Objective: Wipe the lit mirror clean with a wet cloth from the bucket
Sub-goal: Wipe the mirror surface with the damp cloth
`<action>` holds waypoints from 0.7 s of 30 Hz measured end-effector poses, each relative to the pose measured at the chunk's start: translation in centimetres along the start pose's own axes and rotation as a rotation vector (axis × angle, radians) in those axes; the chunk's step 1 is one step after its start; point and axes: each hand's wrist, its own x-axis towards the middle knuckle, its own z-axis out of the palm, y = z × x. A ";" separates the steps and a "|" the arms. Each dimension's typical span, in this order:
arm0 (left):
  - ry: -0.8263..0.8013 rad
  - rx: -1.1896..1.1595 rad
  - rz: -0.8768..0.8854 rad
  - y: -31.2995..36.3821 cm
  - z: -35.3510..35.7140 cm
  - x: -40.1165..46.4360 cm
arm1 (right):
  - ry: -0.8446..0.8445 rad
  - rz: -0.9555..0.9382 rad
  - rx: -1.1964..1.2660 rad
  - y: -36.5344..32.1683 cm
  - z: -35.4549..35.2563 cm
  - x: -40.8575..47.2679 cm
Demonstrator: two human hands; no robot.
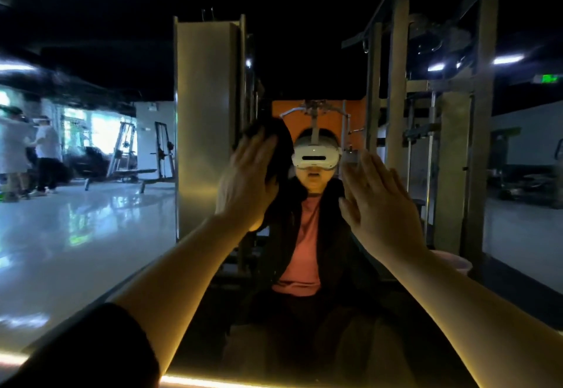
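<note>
The lit mirror (207, 144) stands right in front of me, with a warm yellow light strip (213, 383) glowing along its bottom edge. My left hand (246, 180) presses a dark cloth (275, 144) flat against the glass at about head height. The cloth shows above and to the right of my fingers. My right hand (374, 201) is raised beside it, palm toward the glass and fingers spread, holding nothing. I cannot tell whether it touches the mirror. A pinkish bucket (454, 261) shows low on the right, partly behind my right forearm.
The mirror reflects me and tall gym machine frames (396, 113). To the left lies a shiny pale floor (76, 235) with weight benches (128, 174). Two people (30, 156) stand at the far left. The room is dark.
</note>
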 end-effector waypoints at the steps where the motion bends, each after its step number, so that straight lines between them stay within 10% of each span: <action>1: 0.027 -0.028 -0.120 0.3 -0.1 1.5 | 0.009 0.007 0.002 -0.1 -0.1 0.0; 10: -0.150 -0.004 0.127 2.0 0.5 -11.4 | 0.068 0.033 0.027 -1.3 0.5 -1.8; 16: -0.026 -0.108 -0.276 3.8 1.9 -4.2 | 0.050 0.055 0.009 -1.9 0.9 -2.2; 21: -0.187 -0.032 0.011 4.5 3.0 -13.3 | 0.051 0.052 0.024 -2.4 1.2 -3.9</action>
